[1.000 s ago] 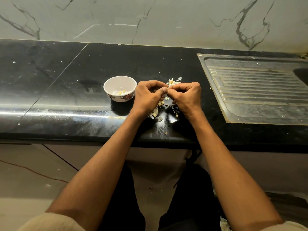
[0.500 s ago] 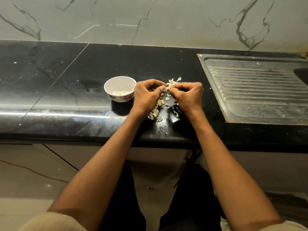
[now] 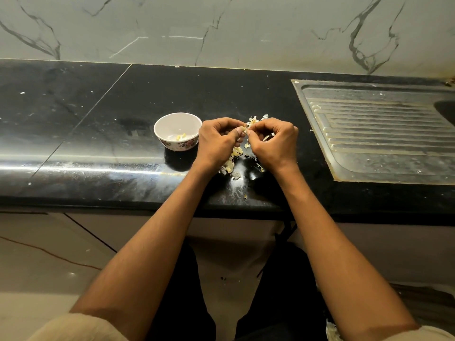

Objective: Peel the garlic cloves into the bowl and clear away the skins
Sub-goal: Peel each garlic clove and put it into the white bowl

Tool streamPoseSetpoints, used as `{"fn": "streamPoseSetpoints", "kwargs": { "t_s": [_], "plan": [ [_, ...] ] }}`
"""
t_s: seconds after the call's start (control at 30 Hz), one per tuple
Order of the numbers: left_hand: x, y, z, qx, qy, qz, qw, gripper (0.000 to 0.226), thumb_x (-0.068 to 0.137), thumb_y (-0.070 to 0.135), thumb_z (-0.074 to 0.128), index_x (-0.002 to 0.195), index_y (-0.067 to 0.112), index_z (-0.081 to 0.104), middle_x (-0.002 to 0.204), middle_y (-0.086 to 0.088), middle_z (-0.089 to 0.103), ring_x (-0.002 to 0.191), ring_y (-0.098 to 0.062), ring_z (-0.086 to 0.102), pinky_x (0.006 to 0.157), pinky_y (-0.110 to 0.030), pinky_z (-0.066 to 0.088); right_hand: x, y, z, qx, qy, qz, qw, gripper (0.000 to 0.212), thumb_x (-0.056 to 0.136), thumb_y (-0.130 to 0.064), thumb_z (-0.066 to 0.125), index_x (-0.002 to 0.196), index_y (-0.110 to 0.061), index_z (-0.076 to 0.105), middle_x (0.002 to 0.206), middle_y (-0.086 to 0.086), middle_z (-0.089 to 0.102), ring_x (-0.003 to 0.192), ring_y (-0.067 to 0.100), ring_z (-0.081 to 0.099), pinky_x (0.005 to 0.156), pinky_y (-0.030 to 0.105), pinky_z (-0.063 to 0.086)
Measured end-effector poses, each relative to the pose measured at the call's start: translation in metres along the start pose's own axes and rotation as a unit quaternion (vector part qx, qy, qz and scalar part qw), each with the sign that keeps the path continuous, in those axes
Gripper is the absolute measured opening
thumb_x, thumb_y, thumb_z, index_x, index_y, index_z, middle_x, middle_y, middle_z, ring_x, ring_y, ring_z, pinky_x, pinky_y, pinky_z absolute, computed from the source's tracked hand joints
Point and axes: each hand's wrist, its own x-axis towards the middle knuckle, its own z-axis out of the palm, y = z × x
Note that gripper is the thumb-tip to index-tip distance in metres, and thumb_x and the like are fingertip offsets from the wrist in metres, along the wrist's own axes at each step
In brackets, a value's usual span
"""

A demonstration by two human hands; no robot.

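Skins: a loose pile (image 3: 232, 161) lies on the tabletop (image 3: 103, 134) under and between the wrists, near the front edge, with a few more scraps (image 3: 256, 119) just beyond the hands.
Left hand: the left hand (image 3: 218, 141) is curled, thumb and fingertips pinching one end of the clove (image 3: 245, 129).
Right hand: the right hand (image 3: 274, 141) is curled too, pinching the other end; the two hands meet knuckle to knuckle over the pile.
Change: over the last second the hands have hardly shifted, only the fingertips working at the clove (a small pale sliver now shows between the thumbs).
Meaning: I judge the skin is being picked loose but is not yet off; the clove is held above the tabletop, not in the bowl.
Bowl: the bowl (image 3: 177, 120) stands just left of the left hand, holding a few peeled bits (image 3: 181, 137).
Left to do: finish this clove, drop it in, then gather the skins.
Beyond: a drainboard (image 3: 384, 134) lies well to the right.
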Motion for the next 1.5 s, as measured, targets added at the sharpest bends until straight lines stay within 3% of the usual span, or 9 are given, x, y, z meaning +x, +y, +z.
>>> {"fn": "streamPoseSetpoints", "kwargs": {
  "t_s": [0.23,0.4,0.53,0.73,0.93,1.1,1.23,1.5],
  "plan": [
    [0.0001,-0.0004,0.0001,-0.004,-0.014,0.004,1.000,0.011,0.092,-0.001,0.069,0.096,0.003,0.079,0.088,-0.014,0.078,0.073,-0.015,0.070,0.069,-0.031,0.058,0.0025,-0.0002,0.0003,0.037,-0.020,0.048,0.998,0.010,0.078,-0.012,0.084,0.074,-0.016,0.076,0.071,-0.006,0.073,0.059,0.000,0.063,0.059,0.014,0.050],
    [0.0010,-0.0002,-0.0009,-0.017,-0.016,-0.004,1.000,0.012,0.091,0.001,0.072,0.095,0.009,0.079,0.087,-0.013,0.078,0.073,-0.017,0.069,0.071,-0.032,0.060,0.0052,-0.0004,0.0004,0.079,-0.031,0.083,0.993,0.022,0.080,-0.014,0.087,0.070,-0.024,0.070,0.067,-0.010,0.068,0.057,-0.004,0.060,0.059,0.013,0.048],
    [0.0006,0.0004,-0.0004,-0.018,-0.025,-0.005,1.000,0.014,0.092,-0.002,0.070,0.095,0.008,0.079,0.087,-0.015,0.078,0.073,-0.017,0.068,0.070,-0.031,0.059,0.0063,0.0015,0.0020,0.082,-0.040,0.086,0.992,0.020,0.082,-0.012,0.085,0.072,-0.020,0.070,0.066,-0.010,0.066,0.056,-0.005,0.058,0.059,0.014,0.048],
    [0.0003,0.0020,-0.0003,-0.024,-0.020,-0.017,0.999,0.016,0.093,-0.006,0.066,0.097,0.004,0.078,0.089,-0.019,0.077,0.073,-0.018,0.069,0.069,-0.027,0.060,0.0028,0.0012,0.0029,0.030,-0.036,0.041,0.998,0.012,0.085,-0.014,0.081,0.076,-0.016,0.072,0.071,-0.006,0.070,0.063,0.009,0.064,0.062,0.025,0.056],
    [0.0007,0.0002,0.0016,0.003,-0.030,-0.009,1.000,0.018,0.093,-0.008,0.064,0.098,0.003,0.078,0.087,-0.023,0.076,0.071,-0.016,0.067,0.069,-0.032,0.057,0.0000,0.0024,0.0019,-0.017,-0.002,-0.023,1.000,0.005,0.077,-0.017,0.078,0.074,-0.013,0.079,0.071,-0.005,0.074,0.059,0.008,0.066,0.060,0.029,0.058],
    [0.0010,-0.0032,0.0015,0.022,-0.033,-0.011,0.999,0.020,0.093,-0.006,0.065,0.096,0.007,0.079,0.087,-0.019,0.077,0.077,-0.020,0.070,0.081,-0.047,0.061,-0.0017,0.0002,-0.0003,-0.026,-0.013,-0.041,0.999,0.004,0.074,-0.016,0.077,0.074,-0.014,0.080,0.068,-0.004,0.074,0.055,0.005,0.065,0.056,0.017,0.053],
    [0.0005,-0.0025,0.0011,0.037,-0.034,-0.002,0.999,0.020,0.092,-0.007,0.064,0.097,0.004,0.080,0.085,-0.016,0.078,0.076,-0.018,0.070,0.077,-0.041,0.061,-0.0016,0.0007,-0.0004,-0.031,-0.018,-0.042,0.998,0.003,0.074,-0.013,0.077,0.073,-0.014,0.080,0.064,-0.007,0.071,0.051,0.001,0.061,0.055,0.009,0.046],
    [-0.0002,-0.0009,0.0013,0.069,-0.035,0.029,0.997,0.019,0.088,-0.005,0.068,0.097,0.006,0.081,0.086,-0.003,0.079,0.083,-0.013,0.075,0.082,-0.028,0.062,-0.0013,0.0017,-0.0002,-0.034,-0.018,-0.049,0.998,0.007,0.072,-0.013,0.074,0.067,-0.013,0.077,0.060,-0.005,0.069,0.050,0.005,0.063,0.054,0.014,0.049]
  ]
}}
